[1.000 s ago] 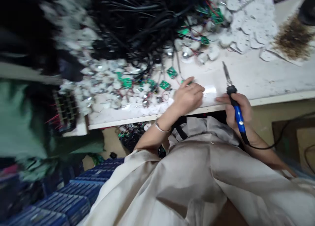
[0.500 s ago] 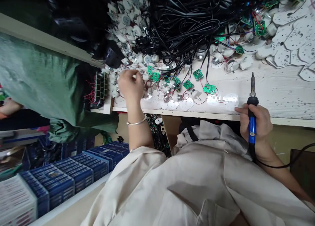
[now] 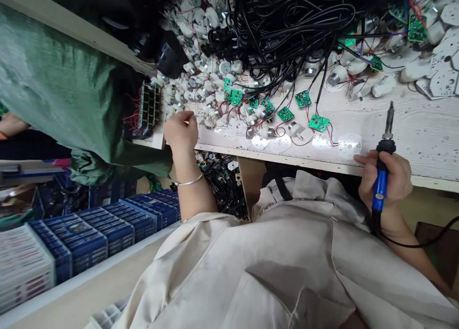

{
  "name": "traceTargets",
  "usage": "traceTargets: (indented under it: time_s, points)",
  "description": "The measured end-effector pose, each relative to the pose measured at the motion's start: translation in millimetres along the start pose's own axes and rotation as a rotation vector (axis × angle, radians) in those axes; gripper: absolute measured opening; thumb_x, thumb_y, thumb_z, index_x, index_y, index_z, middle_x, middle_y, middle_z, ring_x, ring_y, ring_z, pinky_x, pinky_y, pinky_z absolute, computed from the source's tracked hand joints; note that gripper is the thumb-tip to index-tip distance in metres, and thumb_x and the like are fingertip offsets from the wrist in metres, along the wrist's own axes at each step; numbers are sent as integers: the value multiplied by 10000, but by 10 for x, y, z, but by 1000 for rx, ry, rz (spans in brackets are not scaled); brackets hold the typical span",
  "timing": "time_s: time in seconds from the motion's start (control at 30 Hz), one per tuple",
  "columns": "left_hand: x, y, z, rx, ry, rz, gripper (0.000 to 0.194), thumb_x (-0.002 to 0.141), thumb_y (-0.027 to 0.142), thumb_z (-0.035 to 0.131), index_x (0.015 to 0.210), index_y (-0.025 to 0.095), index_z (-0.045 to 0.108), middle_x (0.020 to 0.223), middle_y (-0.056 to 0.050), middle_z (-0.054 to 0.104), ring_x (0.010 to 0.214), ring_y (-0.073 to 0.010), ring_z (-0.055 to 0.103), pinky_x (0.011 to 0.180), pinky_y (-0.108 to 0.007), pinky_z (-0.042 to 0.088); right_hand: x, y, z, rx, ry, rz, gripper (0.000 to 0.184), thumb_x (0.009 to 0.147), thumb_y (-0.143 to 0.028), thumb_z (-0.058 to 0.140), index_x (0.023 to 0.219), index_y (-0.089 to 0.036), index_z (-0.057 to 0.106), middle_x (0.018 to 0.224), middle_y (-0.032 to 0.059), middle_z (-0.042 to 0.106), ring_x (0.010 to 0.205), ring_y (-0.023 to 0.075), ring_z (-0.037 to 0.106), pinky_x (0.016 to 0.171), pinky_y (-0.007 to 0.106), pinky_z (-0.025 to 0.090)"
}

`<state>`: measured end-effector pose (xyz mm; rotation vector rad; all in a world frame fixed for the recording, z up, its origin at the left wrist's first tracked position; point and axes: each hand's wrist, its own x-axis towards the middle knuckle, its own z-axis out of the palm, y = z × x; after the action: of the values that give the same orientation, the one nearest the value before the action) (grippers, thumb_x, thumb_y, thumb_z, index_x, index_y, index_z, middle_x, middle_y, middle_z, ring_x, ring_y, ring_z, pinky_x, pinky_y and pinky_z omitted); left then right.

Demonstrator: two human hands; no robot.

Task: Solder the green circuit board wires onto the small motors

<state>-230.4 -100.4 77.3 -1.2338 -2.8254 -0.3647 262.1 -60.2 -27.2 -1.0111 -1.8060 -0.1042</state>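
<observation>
**Iron held high, left fingers pinching at the bench edge**

Far left, green cloth hangs above stacked blue boxes. Next comes the left hand, fingers closed on something small among white motors, possibly a wire, too tucked in to tell. Black cables heap beyond it, green circuit boards lie between the hands, and the right hand grips a blue soldering iron at the edge of the white workbench.

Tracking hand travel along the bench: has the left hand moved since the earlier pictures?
Yes, leftward: the left hand now sits left of the green circuit boards, which it was right of earlier.
</observation>
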Motion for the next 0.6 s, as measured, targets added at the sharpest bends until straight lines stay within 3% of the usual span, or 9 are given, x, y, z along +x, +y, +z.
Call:
traceTargets:
  time_s: [0.1,0.2,0.33,0.43,0.6]
  points:
    - [-32,-41,7,69,-14,-50,328,885,338,554,1061,162,767,987,-125,759,993,-298,700,991,-436,523,22,-9,25,-9,12,-18,478,864,-364,619,1324,-235,616,766,113,779,748,261,738,626,374,604]
    - [-124,-2,128,40,-77,-41,396,885,409,592,1176,174,721,997,-131,750,983,-308,697,977,-456,518,31,-19,35,-11,10,-11,467,856,-354,620,1308,-234,625,750,103,775,746,259,739,629,371,600]
    - [-154,68,302,-15,-124,-10,395,786,341,671,1138,163,699,952,-96,712,918,-251,664,919,-389,522,22,-11,25,-15,1,-1,448,878,-373,607,1312,-259,614,765,107,779,731,279,755,615,401,606]
    - [-107,108,278,-111,-95,-28,299,775,297,644,1036,157,684,848,-39,674,839,-195,633,847,-331,534,24,-31,8,1,-21,-2,465,873,-336,629,1331,-259,603,780,102,784,772,283,765,637,403,617]
    - [-166,390,169,-285,-224,219,319,837,351,643,1116,199,666,869,-12,692,935,-193,646,893,-330,541,93,-165,-2,3,-84,41,419,901,-259,599,1319,-226,584,847,80,792,858,236,760,696,333,615]
